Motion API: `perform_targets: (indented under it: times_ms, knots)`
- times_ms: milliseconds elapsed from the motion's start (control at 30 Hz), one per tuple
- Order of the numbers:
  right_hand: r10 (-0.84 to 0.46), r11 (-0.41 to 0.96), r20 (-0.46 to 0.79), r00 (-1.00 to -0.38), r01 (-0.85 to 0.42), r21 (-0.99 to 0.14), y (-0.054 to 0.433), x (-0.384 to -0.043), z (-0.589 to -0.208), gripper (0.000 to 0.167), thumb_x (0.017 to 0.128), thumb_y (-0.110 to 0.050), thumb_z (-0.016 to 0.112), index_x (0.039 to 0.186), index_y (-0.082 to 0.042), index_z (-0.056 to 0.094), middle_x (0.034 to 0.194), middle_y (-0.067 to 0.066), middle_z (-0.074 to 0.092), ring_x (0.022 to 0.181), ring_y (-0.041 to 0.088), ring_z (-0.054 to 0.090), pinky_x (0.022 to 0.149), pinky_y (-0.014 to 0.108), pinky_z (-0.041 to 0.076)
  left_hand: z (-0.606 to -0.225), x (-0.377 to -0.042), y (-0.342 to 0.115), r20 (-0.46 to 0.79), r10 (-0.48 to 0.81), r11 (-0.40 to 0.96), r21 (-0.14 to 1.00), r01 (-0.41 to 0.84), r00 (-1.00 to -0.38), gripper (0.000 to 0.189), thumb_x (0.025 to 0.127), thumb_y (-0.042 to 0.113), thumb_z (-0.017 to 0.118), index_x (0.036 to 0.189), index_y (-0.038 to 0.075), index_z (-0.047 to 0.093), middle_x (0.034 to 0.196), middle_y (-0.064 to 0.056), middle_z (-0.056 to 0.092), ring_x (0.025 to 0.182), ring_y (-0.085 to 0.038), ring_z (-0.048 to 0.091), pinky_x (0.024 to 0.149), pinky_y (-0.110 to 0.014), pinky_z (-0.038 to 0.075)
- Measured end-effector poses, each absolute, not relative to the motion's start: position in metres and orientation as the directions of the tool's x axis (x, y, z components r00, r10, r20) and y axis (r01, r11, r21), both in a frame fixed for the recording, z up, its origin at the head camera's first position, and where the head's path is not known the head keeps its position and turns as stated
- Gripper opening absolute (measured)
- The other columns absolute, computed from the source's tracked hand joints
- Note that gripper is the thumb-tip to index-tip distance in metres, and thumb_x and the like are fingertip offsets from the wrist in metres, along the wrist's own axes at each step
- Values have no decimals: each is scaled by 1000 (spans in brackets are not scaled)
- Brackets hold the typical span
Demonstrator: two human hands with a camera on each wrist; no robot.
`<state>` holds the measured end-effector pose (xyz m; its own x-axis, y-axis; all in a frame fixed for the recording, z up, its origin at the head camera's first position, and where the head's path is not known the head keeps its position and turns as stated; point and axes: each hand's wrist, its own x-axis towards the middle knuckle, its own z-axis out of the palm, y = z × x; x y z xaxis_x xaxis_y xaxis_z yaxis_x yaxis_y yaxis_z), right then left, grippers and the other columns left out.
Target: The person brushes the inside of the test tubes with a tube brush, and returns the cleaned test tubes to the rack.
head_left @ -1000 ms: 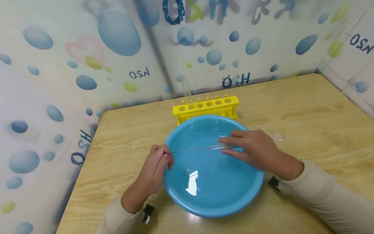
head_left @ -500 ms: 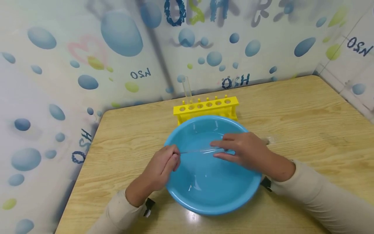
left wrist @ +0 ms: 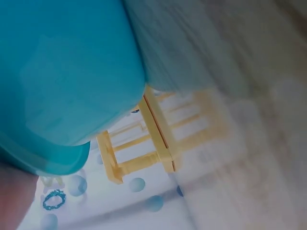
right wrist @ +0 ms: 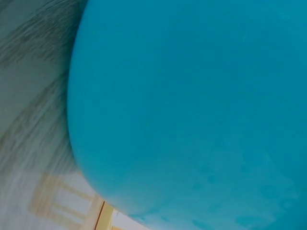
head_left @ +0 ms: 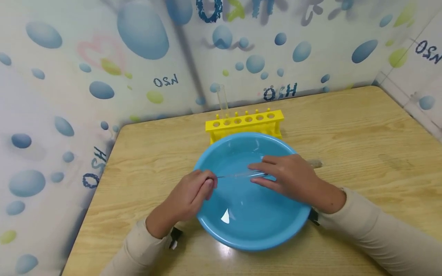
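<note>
Over the blue basin [head_left: 253,246]: glass tube [head_left: 254,174] and thin rod [head_left: 221,176], one hand to each.
Left hand [head_left: 191,193]: fingers curled round the rod, at the left rim. Right hand [head_left: 293,178]: thumb and fingers pinching the tube, its right end showing past the hand. Risks, as judged: a wet or loose pinch lets the glass slip; a crooked push of the rod cracks it. Edges: yellow rack [head_left: 245,119], bearing a second tube [head_left: 222,99], just beyond the far rim, open to a knock. Roomier: tabletop [head_left: 155,153], left and right.
</note>
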<state>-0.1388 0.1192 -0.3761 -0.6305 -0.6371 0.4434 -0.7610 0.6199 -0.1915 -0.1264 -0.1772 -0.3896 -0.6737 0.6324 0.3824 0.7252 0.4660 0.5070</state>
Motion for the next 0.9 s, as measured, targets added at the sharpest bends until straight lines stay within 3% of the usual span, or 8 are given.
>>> perform_targets:
  times_ms: [133,300,467,600,900]
  knots:
    - [-620,630,444,-647,-748,-210,119,-139,-381,42,80,-36,85,115,-16,75,84,0,72,65,9,66,58,18,51,-393,-128,-180,363,595,434,606,667,-717,11,102,2,47,108,8,55,71,5,54,66,-2,49,63,-22,48]
    - [-583,649,469,-664,-727,-223,119,-139,-382,41,79,-34,86,114,-16,75,85,0,73,65,10,68,55,18,50,-397,-131,-183,407,551,392,644,657,-728,13,99,-1,54,108,7,58,69,3,58,63,-4,51,60,-22,50]
    - [-562,680,481,-673,-707,-195,119,-140,-378,41,77,-34,87,112,-16,76,84,1,72,64,11,66,53,19,49,-395,-132,-182,431,537,356,664,658,-725,10,101,3,54,100,6,64,68,1,58,65,-7,53,61,-23,51]
    - [-572,679,478,-667,-712,-180,118,-140,-378,42,76,-34,87,113,-18,76,83,1,72,61,10,62,51,15,44,-396,-131,-181,419,522,347,692,633,-743,21,103,8,53,84,8,64,65,0,58,65,-8,52,59,-23,49]
    - [-563,676,502,-656,-715,-176,117,-138,-378,43,74,-31,88,114,-21,77,80,0,70,59,9,59,50,15,40,-386,-129,-180,279,523,313,816,486,-806,37,107,12,44,73,8,56,61,-2,56,62,-13,53,59,-26,45]
